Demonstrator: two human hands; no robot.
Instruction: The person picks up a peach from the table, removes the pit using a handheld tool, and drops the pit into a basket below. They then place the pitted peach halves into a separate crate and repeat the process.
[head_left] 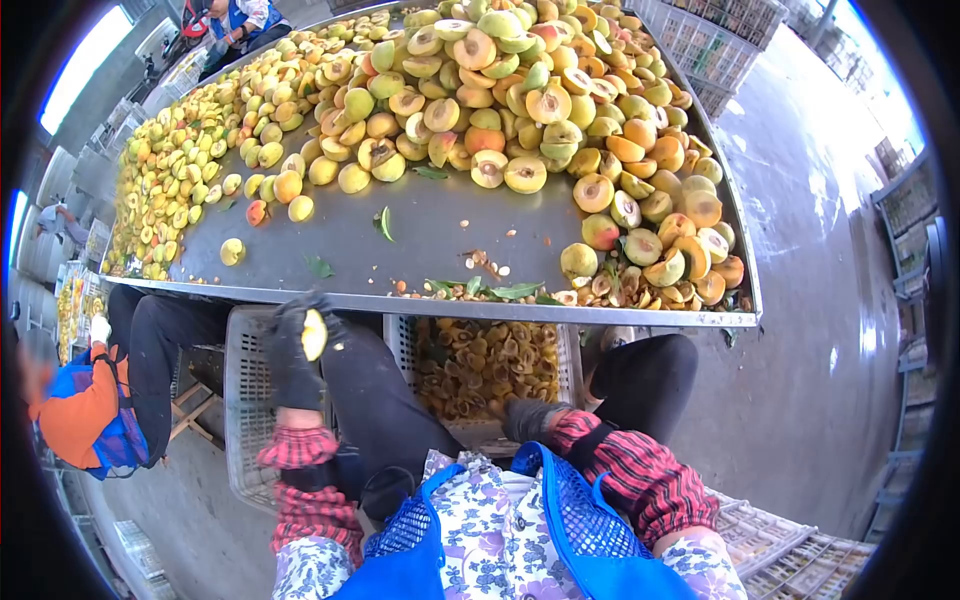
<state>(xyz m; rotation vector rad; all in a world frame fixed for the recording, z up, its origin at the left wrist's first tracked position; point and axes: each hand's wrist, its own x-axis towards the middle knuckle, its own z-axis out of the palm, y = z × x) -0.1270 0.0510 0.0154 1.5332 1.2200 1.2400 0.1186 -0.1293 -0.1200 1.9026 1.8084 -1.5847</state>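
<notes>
My left hand (296, 355), in a dark glove, is raised over a pale plastic crate (243, 400) beside my knee, just below the table's front edge. A pale yellow peach piece (314, 335) shows at its fingers, which are partly blurred. My right hand (532, 419), also gloved, is low at the near side of a second crate (570, 372) between my knees. Brownish-yellow peach pieces (485, 358) fill that crate. The right fingertips point left, and their grip is hard to see. Many cut peaches (487, 168) are heaped on the metal table (340, 250).
Leaves (516, 291) and pit fragments (480, 262) lie near the table's raised front rim. Another person in an orange sleeve (78, 405) sits at left; a further person (240, 22) is at the far side. Stacked crates (700, 45) stand behind; more crates (790, 540) are at lower right.
</notes>
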